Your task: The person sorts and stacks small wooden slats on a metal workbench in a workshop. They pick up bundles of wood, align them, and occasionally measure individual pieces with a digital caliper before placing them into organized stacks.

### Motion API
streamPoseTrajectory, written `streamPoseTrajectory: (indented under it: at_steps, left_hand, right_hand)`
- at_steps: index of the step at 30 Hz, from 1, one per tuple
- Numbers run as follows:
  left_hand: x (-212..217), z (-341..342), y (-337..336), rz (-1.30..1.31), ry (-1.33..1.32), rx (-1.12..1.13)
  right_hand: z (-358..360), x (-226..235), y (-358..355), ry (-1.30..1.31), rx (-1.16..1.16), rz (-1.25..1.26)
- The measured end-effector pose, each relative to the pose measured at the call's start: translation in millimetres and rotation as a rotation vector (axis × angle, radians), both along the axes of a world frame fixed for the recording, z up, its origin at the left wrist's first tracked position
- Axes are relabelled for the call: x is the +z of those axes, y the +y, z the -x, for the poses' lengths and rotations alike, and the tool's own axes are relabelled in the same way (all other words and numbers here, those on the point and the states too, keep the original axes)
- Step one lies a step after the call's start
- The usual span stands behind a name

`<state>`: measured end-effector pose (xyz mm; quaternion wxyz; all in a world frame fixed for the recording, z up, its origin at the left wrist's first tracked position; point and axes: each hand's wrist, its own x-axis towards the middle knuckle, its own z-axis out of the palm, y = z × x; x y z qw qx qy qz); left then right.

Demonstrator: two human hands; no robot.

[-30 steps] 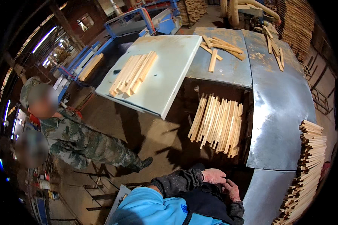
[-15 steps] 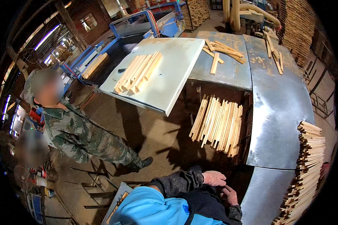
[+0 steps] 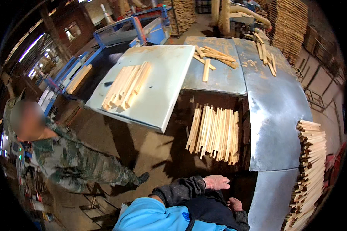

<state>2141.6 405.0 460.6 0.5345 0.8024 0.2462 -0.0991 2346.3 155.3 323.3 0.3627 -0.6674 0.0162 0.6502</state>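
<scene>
Wooden slats lie side by side in a dark recessed bin set into the metal desk, just ahead of both hands. From the head camera, the left hand rests palm down on dark clothing, fingers loosely extended, holding nothing. The right hand sits lower, partly hidden by the sleeve; its grip probably empty, though I cannot tell. A tall slat stack runs off at the right edge. A person in camouflage stands left.
</scene>
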Motion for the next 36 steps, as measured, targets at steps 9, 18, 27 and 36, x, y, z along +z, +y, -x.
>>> streamPoseTrajectory:
  at_steps: [9, 18, 27, 36]
  left_hand:
    - [-10, 13, 30, 0.195, 0.040, -0.063]
    - [-7, -2, 40, 0.206, 0.084, -0.230]
    - [-12, 6, 50, 0.246, 0.071, -0.169]
    - [-51, 13, 45, 0.099, -0.106, -0.035]
  right_hand:
    - [19, -57, -26, -0.022, -0.182, 0.163]
    - [48, -67, -71, -0.666, 0.886, 0.075]
    - [25, -229, -126, -0.789, 0.712, 0.121]
    - [-9, -221, -35, -0.686, 0.502, 0.649]
